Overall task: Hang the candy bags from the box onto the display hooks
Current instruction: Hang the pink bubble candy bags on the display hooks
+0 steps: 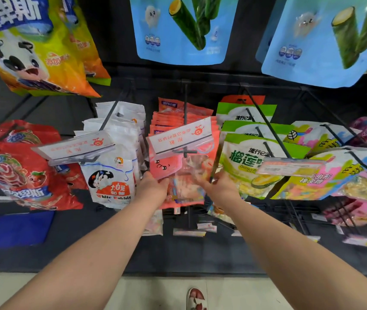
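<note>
Both hands (153, 186) (217, 186) on red candy bag (179, 172)

Left arm (88, 253): bare, reaching forward from the lower left, forearm stretching nearly straight.
Left hand (153, 186): back facing the camera, fingers gripping the left edge of the candy bag (184, 175).
Right arm (300, 247): bare, reaching in from the lower right.
Right hand (218, 185): gripping the bag's right edge, sitting level with the left hand.
</note>
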Available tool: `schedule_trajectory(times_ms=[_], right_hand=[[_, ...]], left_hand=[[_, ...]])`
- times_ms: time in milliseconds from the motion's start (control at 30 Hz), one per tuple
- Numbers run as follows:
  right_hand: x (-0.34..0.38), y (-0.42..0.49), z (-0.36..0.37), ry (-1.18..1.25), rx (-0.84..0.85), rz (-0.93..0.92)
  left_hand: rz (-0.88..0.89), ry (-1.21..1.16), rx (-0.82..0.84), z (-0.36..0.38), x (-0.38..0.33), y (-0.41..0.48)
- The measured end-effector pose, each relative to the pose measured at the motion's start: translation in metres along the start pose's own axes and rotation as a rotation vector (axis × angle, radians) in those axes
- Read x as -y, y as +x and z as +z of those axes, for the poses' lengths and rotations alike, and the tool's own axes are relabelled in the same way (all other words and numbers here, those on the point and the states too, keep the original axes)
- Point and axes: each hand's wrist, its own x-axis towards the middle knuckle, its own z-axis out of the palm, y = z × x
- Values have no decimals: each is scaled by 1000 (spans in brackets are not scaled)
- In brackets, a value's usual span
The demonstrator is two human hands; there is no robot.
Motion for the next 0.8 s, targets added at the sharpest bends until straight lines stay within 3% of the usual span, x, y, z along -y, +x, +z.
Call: schedule_trajectory(times_ms=[133,267,400,800], right_hand=[[-9,-23,-14,-358,-36,-141],[-17,-63,-30,-766,-122,-376],[-28,-107,-45,-852,-98,-364],[-111,-189,-108,-867,-80,-208]], left_hand=[[95,-13,14,-6,4,-22],[375,579,40,-15,5,-56],[608,923,28,-18,-4,-94],[772,1080,154,32,-18,-197]])
